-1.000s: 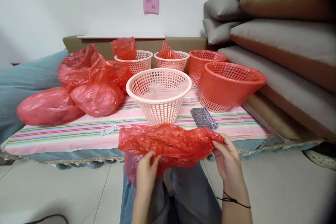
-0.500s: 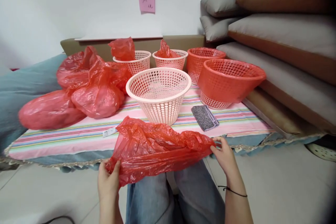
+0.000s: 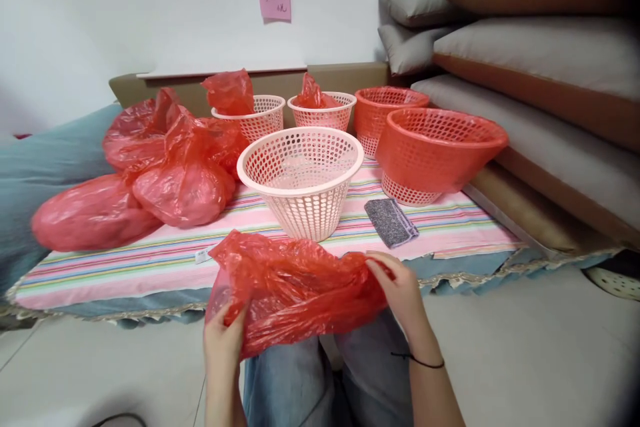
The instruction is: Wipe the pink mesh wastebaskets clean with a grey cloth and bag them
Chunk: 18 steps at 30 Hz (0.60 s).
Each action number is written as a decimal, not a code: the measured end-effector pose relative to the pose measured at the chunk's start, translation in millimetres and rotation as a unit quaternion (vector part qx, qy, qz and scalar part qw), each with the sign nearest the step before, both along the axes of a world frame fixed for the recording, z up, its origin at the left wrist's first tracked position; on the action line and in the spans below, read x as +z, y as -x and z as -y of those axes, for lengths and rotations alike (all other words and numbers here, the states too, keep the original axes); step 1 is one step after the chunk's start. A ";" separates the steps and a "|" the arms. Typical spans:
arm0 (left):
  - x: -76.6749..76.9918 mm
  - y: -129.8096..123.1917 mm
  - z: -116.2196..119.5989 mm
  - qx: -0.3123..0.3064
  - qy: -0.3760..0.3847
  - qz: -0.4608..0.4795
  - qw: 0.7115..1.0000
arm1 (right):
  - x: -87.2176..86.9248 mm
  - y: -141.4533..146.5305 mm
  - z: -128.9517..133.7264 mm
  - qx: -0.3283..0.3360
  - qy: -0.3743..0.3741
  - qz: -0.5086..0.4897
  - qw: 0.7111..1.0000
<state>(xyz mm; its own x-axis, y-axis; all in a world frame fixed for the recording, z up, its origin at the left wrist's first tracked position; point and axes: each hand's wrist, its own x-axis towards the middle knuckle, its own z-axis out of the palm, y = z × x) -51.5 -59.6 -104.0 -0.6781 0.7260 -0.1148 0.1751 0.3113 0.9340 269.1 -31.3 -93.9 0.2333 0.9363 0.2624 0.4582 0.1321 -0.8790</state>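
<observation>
A crumpled red plastic bag [image 3: 300, 290] is stretched between my hands, above my knees and in front of the cloth's near edge. My left hand [image 3: 225, 337] pinches its left end, with the fingertips partly behind the film. At the other end, my right hand [image 3: 397, 287] is closed on the bag's gathered edge. Just beyond the bag stands an unlined pale pink plastic basket [image 3: 303, 197], upright, with holes all over its wall. To the right of that basket lies a folded grey cloth [image 3: 391, 222].
Two baskets covered with red bags [image 3: 440, 150] [image 3: 385, 103] stand at the right, beside stacked cushions [image 3: 530, 60]. Behind, two pink baskets [image 3: 270, 117] [image 3: 345, 113] hold red bags. Several filled red bags [image 3: 185, 180] lie at the left on the striped cloth [image 3: 125, 267].
My hands have come closer together, the right one moving left and the left one slightly right. The red bag between them is slacker and more bunched. The view has shifted slightly.
</observation>
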 end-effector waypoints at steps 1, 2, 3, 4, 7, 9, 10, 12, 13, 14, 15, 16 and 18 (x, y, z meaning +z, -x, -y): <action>-0.2 3.9 1.3 0.024 0.005 0.026 0.999 | -1.4 -8.4 0.2 -0.042 0.000 -0.050 0.998; -0.6 7.5 2.3 0.048 0.005 0.056 0.997 | -3.5 -17.1 0.7 -0.087 0.005 -0.093 0.992; -1.1 10.3 3.0 0.069 0.001 0.084 0.994 | -6.3 -25.0 1.5 -0.124 0.013 -0.126 0.984; -1.9 12.2 3.2 0.087 -0.008 0.105 0.991 | -9.6 -31.6 2.4 -0.151 0.022 -0.151 0.977; -6.3 14.8 2.0 0.089 -0.023 0.138 0.986 | -19.5 -40.6 4.6 -0.188 0.046 -0.194 0.962; -10.5 18.8 1.7 0.067 -0.008 0.124 0.990 | -22.0 -41.5 5.2 -0.201 0.054 -0.226 0.952; -12.2 21.9 2.3 0.050 0.006 0.109 0.993 | -21.5 -42.4 5.5 -0.194 0.054 -0.253 0.946; -12.6 28.4 5.3 0.018 0.042 0.067 0.997 | -18.2 -47.4 7.1 -0.156 0.049 -0.327 0.931; -10.7 30.3 7.3 0.005 0.068 0.030 0.997 | -16.1 -51.6 8.7 -0.132 0.051 -0.358 0.923; -7.3 30.3 9.5 -0.002 0.098 -0.022 0.995 | -13.9 -56.5 10.9 -0.111 0.061 -0.376 0.918; -2.4 28.1 11.7 -0.001 0.129 -0.088 0.988 | -12.0 -61.6 13.5 -0.094 0.082 -0.377 0.918; 3.5 23.8 13.4 0.008 0.156 -0.160 0.975 | -10.4 -66.3 16.5 -0.078 0.108 -0.362 0.923; 16.3 10.9 15.4 0.036 0.179 -0.274 0.944 | -7.5 -73.2 22.8 -0.034 0.161 -0.308 0.937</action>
